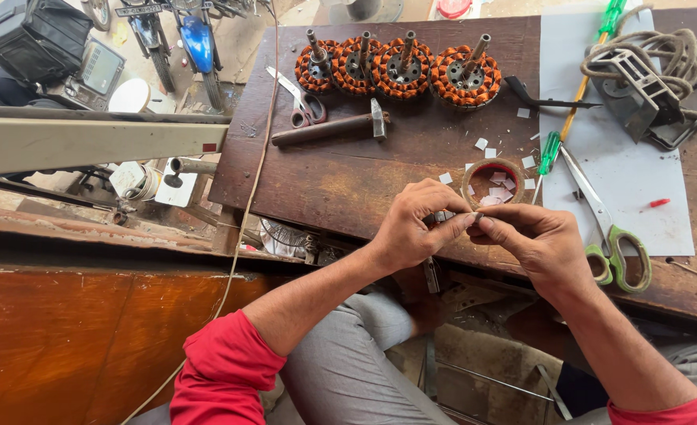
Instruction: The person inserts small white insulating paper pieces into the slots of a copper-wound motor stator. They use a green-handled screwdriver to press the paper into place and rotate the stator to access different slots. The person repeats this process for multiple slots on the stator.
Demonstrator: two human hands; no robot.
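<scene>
Head view: both hands, left hand [411, 228] and right hand [533, 240], pinch a small white paper piece [446, 215] between fingertips.

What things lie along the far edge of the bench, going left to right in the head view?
Four copper-wound stators → → → → green screwdriver → rope

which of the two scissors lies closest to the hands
The green-handled scissors on the white sheet, just beside the right hand. The red-handled scissors lie far off, near the hammer.
</scene>
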